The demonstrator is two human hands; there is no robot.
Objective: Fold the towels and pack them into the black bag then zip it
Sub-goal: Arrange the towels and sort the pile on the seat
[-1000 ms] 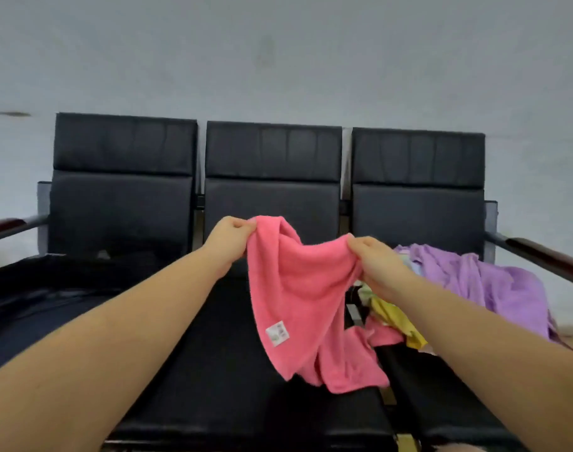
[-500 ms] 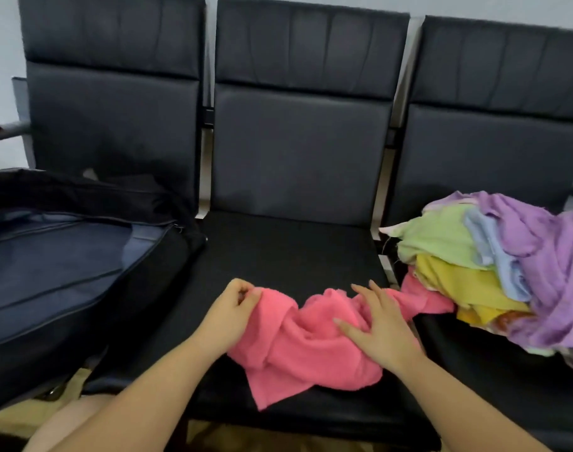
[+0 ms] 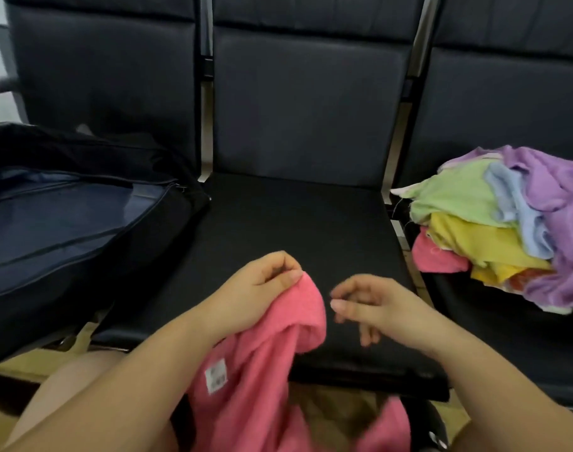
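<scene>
The pink towel is pinched by the left hand, presumably for spreading, while the right hand's grip is loose and empty.

Both forearms are bare, with no sleeves, watch or rings showing. A bare knee shows at the lower left of the frame.
</scene>
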